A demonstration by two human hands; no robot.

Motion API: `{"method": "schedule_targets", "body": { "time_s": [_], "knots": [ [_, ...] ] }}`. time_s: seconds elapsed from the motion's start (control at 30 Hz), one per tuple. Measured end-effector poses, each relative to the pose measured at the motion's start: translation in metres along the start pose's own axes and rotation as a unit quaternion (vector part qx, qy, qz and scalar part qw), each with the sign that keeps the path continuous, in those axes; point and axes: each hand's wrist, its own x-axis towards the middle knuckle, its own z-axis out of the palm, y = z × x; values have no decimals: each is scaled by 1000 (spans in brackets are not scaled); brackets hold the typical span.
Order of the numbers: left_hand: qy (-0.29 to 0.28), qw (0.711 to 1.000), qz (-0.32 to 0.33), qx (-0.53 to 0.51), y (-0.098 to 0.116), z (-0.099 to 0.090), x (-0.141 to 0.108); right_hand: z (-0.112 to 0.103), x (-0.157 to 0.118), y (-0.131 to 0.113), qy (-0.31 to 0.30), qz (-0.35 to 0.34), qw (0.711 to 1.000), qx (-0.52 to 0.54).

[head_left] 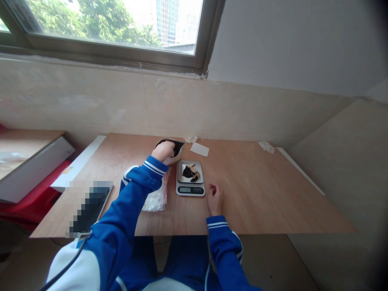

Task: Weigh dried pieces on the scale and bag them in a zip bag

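Note:
A kitchen scale (190, 190) stands on the wooden table, with dark and tan dried pieces (190, 172) on its square plate. My left hand (164, 150) reaches into the mouth of a pale bag (177, 158) behind and left of the scale; its fingertips are hidden inside among dark contents. Just right of the scale, my right hand (215, 199) rests on the table with fingers curled in; whether anything is inside them cannot be seen. A clear zip bag (156, 201) with a red edge lies left of the scale, partly under my left sleeve.
A white card (199, 149) lies behind the scale, near crumbled white bits (191, 139) by the wall. More white scraps (266, 146) are at the back right. A tablet-like device (93, 208), partly pixelated, lies at the left front.

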Motion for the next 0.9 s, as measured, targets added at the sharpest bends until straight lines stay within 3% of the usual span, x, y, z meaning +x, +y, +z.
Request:
{"method": "schedule_targets", "body": {
  "time_s": [0.1,0.33,0.53,0.63,0.7,0.77,0.83,0.9],
  "knots": [
    [-57,996,-3,70,1,-10,-5,1,-1,0,6,-2,1000,5],
    [-47,990,19,130,6,-31,-17,1,-1,0,-4,0,1000,-2],
    [24,989,22,144,12,-51,-26,1,-1,1,1,-8,1000,-4],
    [126,986,36,104,15,-57,-31,1,-1,1,0,-7,1000,-2],
    [205,976,57,51,18,-53,-36,1,-1,2,-3,-8,1000,-1],
    [238,967,92,-20,22,-40,-42,1,-1,3,-5,-9,1000,-1],
    [207,965,120,-107,24,-18,-50,1,-1,4,-3,-8,1000,-2],
    [124,968,102,-194,22,12,-59,1,-1,4,-2,-10,1000,-1]
  ]
}}
